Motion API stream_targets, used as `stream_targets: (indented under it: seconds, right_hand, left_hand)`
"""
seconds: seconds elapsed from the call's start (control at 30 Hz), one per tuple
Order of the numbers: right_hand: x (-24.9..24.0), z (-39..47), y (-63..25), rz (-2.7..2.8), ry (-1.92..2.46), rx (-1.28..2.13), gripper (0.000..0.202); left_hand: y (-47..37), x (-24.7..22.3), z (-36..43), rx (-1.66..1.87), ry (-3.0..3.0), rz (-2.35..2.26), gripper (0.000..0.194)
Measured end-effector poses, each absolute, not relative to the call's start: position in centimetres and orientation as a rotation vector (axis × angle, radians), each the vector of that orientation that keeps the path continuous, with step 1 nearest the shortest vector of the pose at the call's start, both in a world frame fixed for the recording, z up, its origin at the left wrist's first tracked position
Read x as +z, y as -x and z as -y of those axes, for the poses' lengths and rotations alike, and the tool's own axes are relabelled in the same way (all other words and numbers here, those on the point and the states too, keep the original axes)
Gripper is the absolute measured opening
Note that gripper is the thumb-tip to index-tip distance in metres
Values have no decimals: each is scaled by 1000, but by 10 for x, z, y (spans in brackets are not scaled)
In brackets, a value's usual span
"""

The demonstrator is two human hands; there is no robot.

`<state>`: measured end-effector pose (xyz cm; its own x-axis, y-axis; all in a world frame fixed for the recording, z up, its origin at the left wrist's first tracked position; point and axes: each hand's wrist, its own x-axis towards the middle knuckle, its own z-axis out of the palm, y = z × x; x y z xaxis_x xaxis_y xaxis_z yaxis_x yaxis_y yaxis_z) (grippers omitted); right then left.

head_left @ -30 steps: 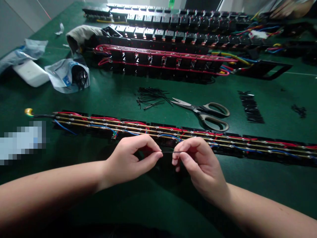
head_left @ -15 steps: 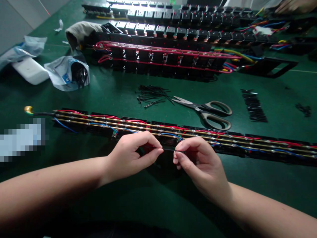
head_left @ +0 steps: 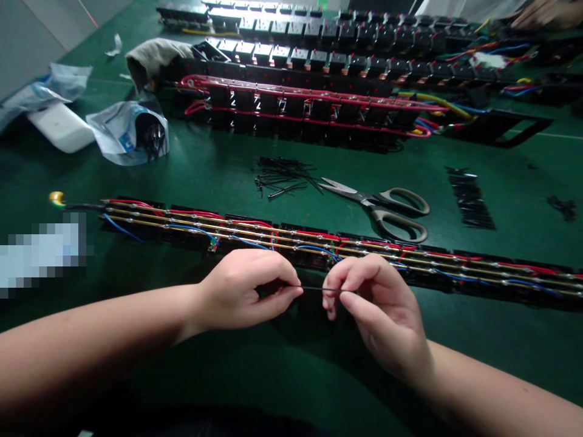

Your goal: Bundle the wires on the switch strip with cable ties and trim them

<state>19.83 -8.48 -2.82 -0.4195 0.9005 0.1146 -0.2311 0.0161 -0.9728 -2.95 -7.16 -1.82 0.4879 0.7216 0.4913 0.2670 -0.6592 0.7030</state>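
Note:
A thin black cable tie (head_left: 314, 288) stretches between my two hands, just in front of a long wired strip. My left hand (head_left: 250, 288) pinches one end between thumb and fingertips. The other end is pinched by my right hand (head_left: 382, 303), its remaining fingers loosely curled. Behind them the long black strip (head_left: 310, 238) with brass rods and red and blue wires runs across the table. Beyond it lie a pile of black cable ties (head_left: 282, 176) and a pair of scissors (head_left: 382, 206) with grey-black handles.
Wired black assemblies (head_left: 310, 103) fill the back of the green table (head_left: 218, 164). An opened plastic bag (head_left: 125, 133) and a white object (head_left: 61, 127) lie at left. More black ties (head_left: 470, 197) are at right. Another person's hand (head_left: 542, 13) shows at top right.
Both hands have moved slightly toward me, away from the strip. My right hand has shifted a little right, and more of the tie shows between the hands.

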Motion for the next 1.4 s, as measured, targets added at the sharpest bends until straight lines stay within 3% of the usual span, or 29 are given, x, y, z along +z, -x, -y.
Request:
stream_targets:
  seconds: [0.33,0.57,0.77,0.9,1.1,1.4]
  right_hand:
    - [-27,84,-197,1417,762,1499,9]
    - [-29,83,-195,1374,809,1469,4]
    - [-26,80,-196,1585,851,1325,10]
    - [-25,78,-197,1718,852,1210,15]
    - [-26,76,-196,1747,849,1190,17]
    - [-25,77,-193,1792,804,1109,19]
  left_hand:
    - [28,-20,71,1058,-2263,-818,3]
    - [55,-2,54,1073,-2997,-723,7]
    - [80,20,34,493,-3006,-1184,28]
    - [90,23,25,166,-2819,-1213,46]
    - [96,21,23,84,-2833,-1170,20]
    - [84,12,27,278,-2862,-1155,18]
